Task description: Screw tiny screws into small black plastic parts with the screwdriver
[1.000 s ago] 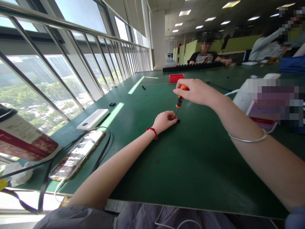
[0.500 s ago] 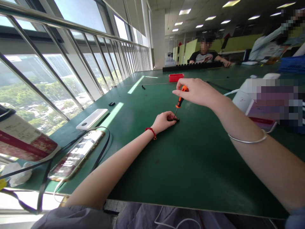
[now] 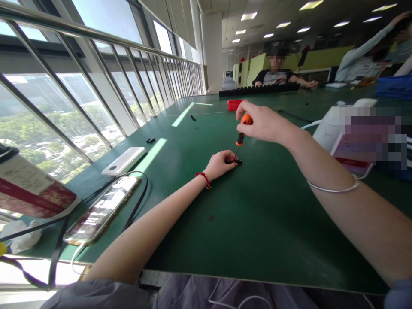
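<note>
My left hand [image 3: 221,165] rests on the green table and pinches a small black part [image 3: 237,162], whose kind is too small to make out. Above it, my right hand [image 3: 262,123] is closed around the handle of an orange and black screwdriver [image 3: 240,138]. The screwdriver stands slightly tilted, its thin shaft running down to the black part beside my left fingertips. Where exactly the tip meets the part is too small to see.
A red box [image 3: 234,105] and a long black strip [image 3: 260,90] lie farther back, a person [image 3: 273,77] behind them. Leftward are a phone [image 3: 104,210], a white power bank [image 3: 124,161], a cup [image 3: 32,184], cables and small black pieces [image 3: 150,140]. A white device [image 3: 331,124] stands right.
My right hand's fingers have shifted slightly on the screwdriver handle, which has tipped a little more upright. My left hand and the black part stay in place.
</note>
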Demonstrator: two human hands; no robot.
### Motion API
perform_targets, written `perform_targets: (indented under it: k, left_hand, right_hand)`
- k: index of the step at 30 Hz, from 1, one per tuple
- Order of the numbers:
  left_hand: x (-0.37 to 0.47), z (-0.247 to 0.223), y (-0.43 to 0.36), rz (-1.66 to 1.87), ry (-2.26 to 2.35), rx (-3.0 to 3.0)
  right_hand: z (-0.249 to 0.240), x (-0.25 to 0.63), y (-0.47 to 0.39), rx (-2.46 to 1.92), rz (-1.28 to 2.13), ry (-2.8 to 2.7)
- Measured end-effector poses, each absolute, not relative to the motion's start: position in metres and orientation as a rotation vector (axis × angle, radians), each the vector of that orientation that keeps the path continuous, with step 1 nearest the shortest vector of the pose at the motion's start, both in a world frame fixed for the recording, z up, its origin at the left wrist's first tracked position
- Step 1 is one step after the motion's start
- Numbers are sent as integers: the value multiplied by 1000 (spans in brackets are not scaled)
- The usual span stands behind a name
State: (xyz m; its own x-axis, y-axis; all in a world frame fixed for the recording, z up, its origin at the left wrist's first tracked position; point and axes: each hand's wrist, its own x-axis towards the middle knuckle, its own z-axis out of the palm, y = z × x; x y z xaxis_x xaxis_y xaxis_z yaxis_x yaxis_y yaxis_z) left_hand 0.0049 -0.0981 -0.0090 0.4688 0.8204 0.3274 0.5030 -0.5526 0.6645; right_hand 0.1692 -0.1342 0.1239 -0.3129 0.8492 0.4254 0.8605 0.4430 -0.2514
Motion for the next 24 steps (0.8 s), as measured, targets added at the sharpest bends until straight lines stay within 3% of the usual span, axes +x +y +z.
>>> perform_targets:
  k: [24]
  left_hand:
    - [4,-10,-97,883,1075,2222]
  right_hand:
    - [124,170,-134,-1452,9,-2211]
